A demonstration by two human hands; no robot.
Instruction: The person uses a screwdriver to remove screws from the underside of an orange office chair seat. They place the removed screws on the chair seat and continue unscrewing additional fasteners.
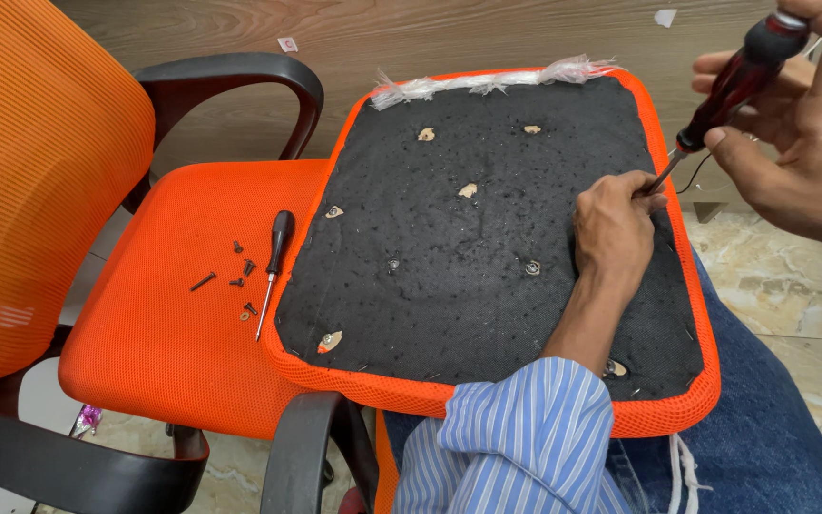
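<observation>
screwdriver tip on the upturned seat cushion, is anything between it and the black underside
Nothing visible does, apart from the holder's own fingers. The left hand rests on the black underside and pinches around the tip, hiding the contact spot. The right hand grips the screwdriver handle above, tilted toward the seat.

We read place as office or small furniture-repair corner, can't tell which. Orange mesh office chair with black armrests stands beside us. Detached seat cushion, upside down, black underside cloth, orange mesh edge, rests across our lap. Loose screws and spare screwdriver lie on chair seat, no bench in use. Floor: polished marble-look tiles. Wood-grain panel behind. We see no other furniture.
</observation>
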